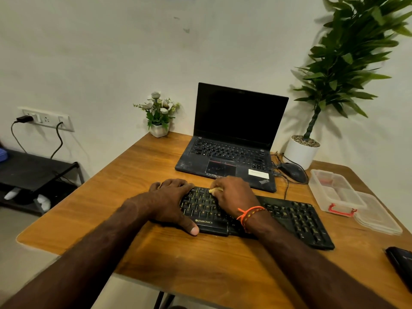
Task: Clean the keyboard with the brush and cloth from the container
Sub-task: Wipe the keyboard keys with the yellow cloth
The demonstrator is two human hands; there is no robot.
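The black plastic Zebronics keyboard lies flat on the wooden table, just below the frame's centre, in front of the open black laptop. The left hand presses flat over its left end, thumb on the front edge, steadying it. The right hand is clenched around something small and pale yellow, touching the upper keys; cloth or brush, I cannot tell. The keyboard looks light and stiff, likely to slide, so holding it down at the frame's edge suits; keycaps could pop off. One keyboard, one clear plastic container at right, one lid beside it, one mouse.
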